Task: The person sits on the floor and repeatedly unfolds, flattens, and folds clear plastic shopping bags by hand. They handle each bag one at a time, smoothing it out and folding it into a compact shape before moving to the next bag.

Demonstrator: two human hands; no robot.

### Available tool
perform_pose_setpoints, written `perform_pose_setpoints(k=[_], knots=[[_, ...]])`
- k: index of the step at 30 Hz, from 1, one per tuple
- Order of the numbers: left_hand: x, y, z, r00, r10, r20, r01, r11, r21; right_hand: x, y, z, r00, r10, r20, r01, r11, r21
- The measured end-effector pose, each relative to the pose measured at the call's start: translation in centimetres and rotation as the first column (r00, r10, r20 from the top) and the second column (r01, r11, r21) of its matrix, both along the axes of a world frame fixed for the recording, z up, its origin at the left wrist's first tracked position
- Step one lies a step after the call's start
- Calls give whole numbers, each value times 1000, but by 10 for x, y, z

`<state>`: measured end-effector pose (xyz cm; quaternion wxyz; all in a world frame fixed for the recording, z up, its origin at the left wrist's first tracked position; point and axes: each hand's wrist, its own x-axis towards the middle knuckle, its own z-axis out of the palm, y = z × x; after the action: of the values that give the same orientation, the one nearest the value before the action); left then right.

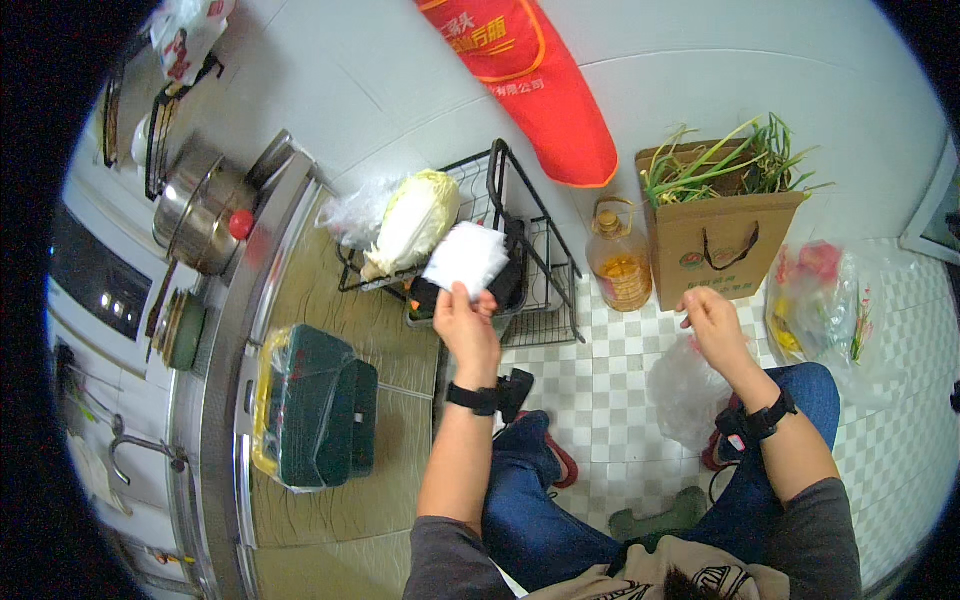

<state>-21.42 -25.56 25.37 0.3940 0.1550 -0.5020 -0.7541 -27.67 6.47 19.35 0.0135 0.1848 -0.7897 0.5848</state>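
My left hand (469, 322) grips a thin stack of white sheets (466, 257), perhaps folded paper or tissue, between thumb and fingers. Below and behind the sheets is a black wire rack (544, 281), with a napa cabbage (418, 214) on its top and a crumpled clear plastic bag (360, 214) beside the cabbage. My right hand (712, 322) is in the air with loosely curled fingers, in front of the brown paper bag. A translucent plastic bag (686, 394) appears just under it; whether the fingers touch that bag is unclear.
Green onions (757, 161) stick out of the brown paper bag (720, 255). An oil jug (619, 262) stands beside it, and a filled plastic bag (825, 300) lies to the right. A red apron (532, 90) hangs on the wall. At left, a green bin (322, 405) hangs on the cabinet (300, 517).
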Motion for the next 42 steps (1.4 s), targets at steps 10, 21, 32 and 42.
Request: perform_pose_setpoints(k=[10, 21, 32, 42], knots=[[-49, -49, 31, 946, 199, 256, -172, 977, -125, 7, -8, 0, 999, 30, 30, -33, 993, 111], [-62, -44, 25, 783, 168, 599, 235, 812, -535, 12, -13, -1, 992, 49, -119, -22, 976, 218], [-18, -11, 38, 914, 220, 341, 32, 799, -600, 12, -8, -23, 989, 80, -126, -40, 955, 294], [37, 47, -27, 937, -81, 340, 187, 939, -290, 8, 7, -139, 996, -35, 85, -33, 726, 687]])
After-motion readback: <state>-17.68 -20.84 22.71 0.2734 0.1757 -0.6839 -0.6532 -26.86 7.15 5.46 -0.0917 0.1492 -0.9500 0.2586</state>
